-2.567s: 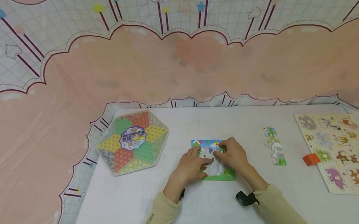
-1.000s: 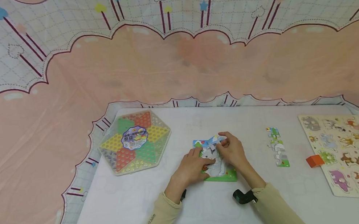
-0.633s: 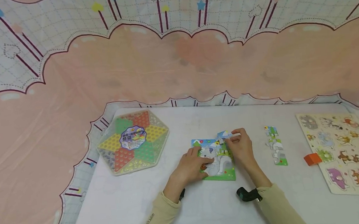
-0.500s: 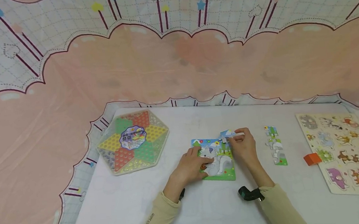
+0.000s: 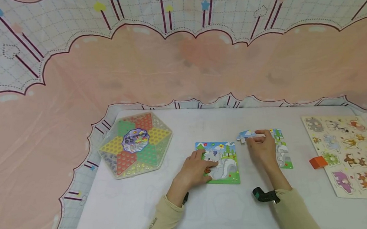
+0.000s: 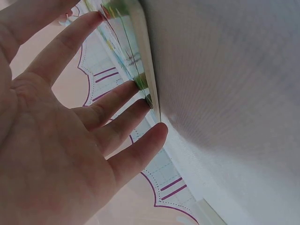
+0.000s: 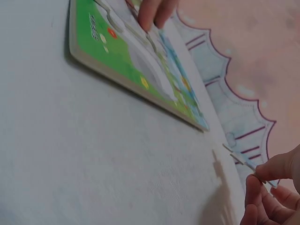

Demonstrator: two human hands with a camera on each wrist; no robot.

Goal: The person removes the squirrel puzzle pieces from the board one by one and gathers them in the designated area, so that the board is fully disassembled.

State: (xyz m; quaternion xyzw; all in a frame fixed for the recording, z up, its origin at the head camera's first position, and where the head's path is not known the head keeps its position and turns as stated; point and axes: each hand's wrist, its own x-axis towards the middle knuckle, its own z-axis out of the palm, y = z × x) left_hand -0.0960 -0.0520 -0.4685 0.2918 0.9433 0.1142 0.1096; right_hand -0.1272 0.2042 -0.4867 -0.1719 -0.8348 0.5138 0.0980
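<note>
On the white table lies a small jigsaw puzzle board (image 5: 231,178) with a grey animal, blue sky and green grass. My left hand (image 5: 194,168) rests on its left part, fingers spread; in the left wrist view the fingertips (image 6: 143,105) touch the board along its edge. To the right of the board, my right hand (image 5: 264,152) pinches a joined strip of puzzle pieces (image 5: 245,135) between thumb and fingers. The right wrist view shows this strip (image 7: 243,160) edge-on, above the table. Another strip of joined pieces (image 5: 285,152) lies just beyond the right hand, partly hidden by it.
A hexagonal Chinese checkers set (image 5: 136,143) lies at the left. At the right is a wooden animal peg puzzle (image 5: 355,156), with an orange block (image 5: 318,162) at its left edge. A patterned cloth (image 5: 178,66) hangs behind the table.
My right hand has lifted a strip of puzzle pieces from the top of the board and carried it right, towards the other strip. My left hand has stayed on the board.
</note>
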